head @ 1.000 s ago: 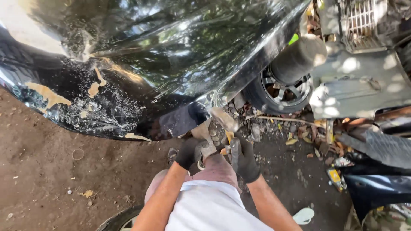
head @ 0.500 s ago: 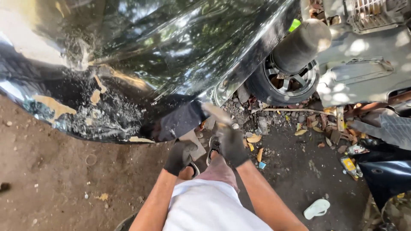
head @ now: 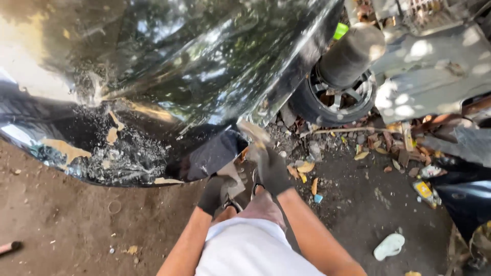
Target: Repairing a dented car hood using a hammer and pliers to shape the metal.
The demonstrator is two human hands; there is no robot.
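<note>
Count, head view.

Hands: 2, both in dark gloves, lower centre: left hand (head: pixel 212 194), right hand (head: pixel 273 171).

Black car body panel (head: pixel 169 76): 1, fills upper left of frame.

Wheel (head: pixel 337 99): 1, upper right of centre.

Dark cylinder (head: pixel 353 51): 1, above the wheel.

Pale sandal (head: pixel 388 246): 1, lower right on the ground.

Small blue piece (head: pixel 318 198): 1, right of centre.

Yellow packet (head: pixel 424 190): 1, right edge.

Dry leaves (head: pixel 306 167): too many and too scattered to count.

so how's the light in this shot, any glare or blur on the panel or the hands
Head view: dappled sunlight, harsh glare on the glossy black panel, which mirrors trees; the right hand holds a motion-blurred scraper; the left hand is sharper, in shade.
</note>
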